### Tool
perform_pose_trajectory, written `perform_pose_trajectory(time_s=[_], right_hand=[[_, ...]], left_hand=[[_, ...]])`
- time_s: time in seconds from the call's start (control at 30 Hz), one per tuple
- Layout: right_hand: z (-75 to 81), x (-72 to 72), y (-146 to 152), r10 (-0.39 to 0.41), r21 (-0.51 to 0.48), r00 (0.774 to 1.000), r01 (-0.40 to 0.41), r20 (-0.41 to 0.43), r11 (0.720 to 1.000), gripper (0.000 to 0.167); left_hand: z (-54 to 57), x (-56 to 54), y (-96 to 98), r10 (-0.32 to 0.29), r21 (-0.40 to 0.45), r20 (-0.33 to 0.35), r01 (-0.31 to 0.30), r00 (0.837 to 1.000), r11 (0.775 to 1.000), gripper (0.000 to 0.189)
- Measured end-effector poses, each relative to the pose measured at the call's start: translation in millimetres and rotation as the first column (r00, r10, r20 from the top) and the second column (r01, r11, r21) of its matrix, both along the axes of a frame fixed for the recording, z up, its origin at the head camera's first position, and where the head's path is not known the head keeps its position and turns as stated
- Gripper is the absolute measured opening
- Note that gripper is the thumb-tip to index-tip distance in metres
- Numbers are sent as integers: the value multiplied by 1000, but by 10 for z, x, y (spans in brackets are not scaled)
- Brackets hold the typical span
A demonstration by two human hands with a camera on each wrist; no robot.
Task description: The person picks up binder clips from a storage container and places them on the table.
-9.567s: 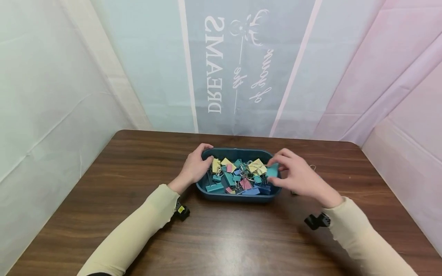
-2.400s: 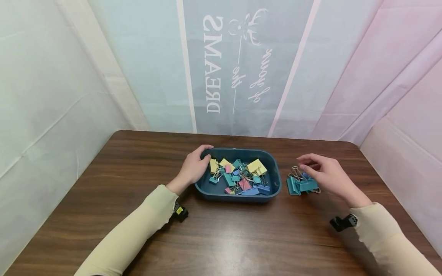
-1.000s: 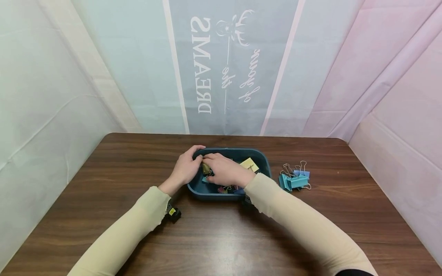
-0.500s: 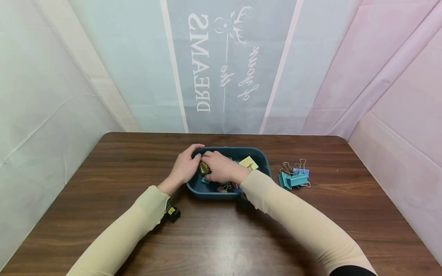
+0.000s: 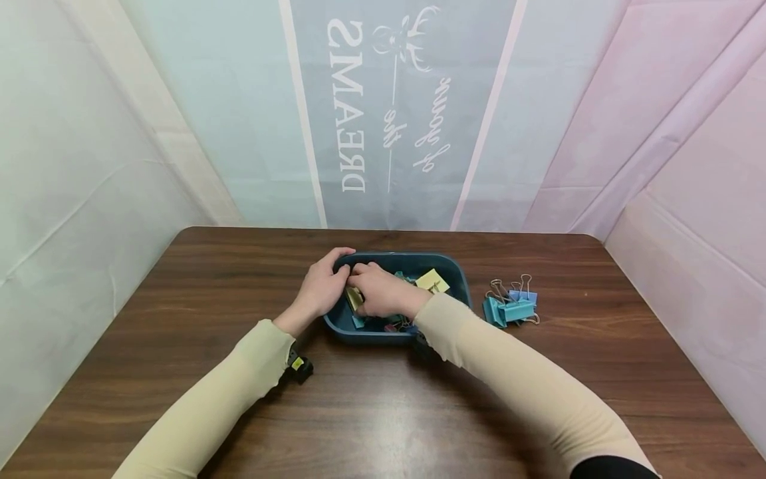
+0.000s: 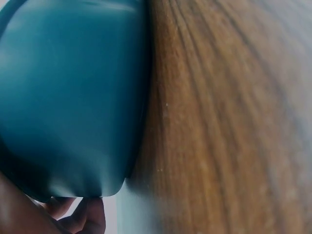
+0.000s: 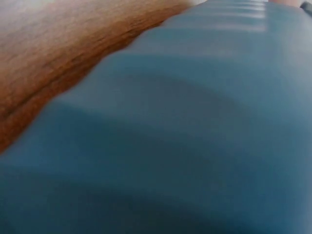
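Note:
A dark blue plastic bin point(image 5: 389, 338) holding binder clips stands on the table. My left hand point(image 5: 322, 287) grips its left end, thumb over the rim and fingers outside; in the left wrist view, fingertips point(image 6: 92, 214) show past the bin's wall point(image 6: 73, 92). Inside the bin, my right hand point(image 5: 385, 293) reaches to the left end with bent fingers, right at a yellow binder clip point(image 5: 354, 299). A teal clip point(image 5: 358, 322) lies just below it. I cannot tell whether the right fingers pinch a clip. The right wrist view shows mostly the bin's ribbed outer wall point(image 7: 170, 122).
Right of the bin, teal binder clips point(image 5: 509, 311) and a blue one point(image 5: 523, 297) lie in a small pile on the wooden table point(image 5: 371, 406). Another yellow clip point(image 5: 432, 281) sits in the bin's right part. A printed cloth point(image 5: 389, 113) hangs behind the table.
Earlier, my right hand was at the bin's right end, then over the pile of clips, which has appeared beside the bin. It has since moved left into the bin; the yellow clip there has turned.

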State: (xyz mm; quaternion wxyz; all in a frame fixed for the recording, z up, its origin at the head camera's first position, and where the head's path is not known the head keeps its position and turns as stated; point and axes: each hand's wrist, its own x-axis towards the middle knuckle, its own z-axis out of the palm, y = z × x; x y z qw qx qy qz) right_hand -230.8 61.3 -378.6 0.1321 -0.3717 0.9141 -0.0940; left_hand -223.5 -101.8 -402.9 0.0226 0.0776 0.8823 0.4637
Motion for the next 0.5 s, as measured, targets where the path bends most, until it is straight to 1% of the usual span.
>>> perform_pose_trajectory(time_s=[0.13,0.23,0.4,0.5], right_hand=[[22,33,-4,29,1,1000,-29,9,1000,55],[43,67,11,52,-18,999,-52,11,998,54],[78,115,95,88,-83,996,-87,14,993,56],[98,149,162,116,-132,992,-109,45,985,57]], left_hand=[[2,10,1,0,3,3,0,1000,1000,38],[1,19,2,-4,10,7,4,1000,1000,38],[-1,25,1,-8,12,4,8,1000,1000,38],[5,27,1,-5,3,3,5,1000,1000,37]])
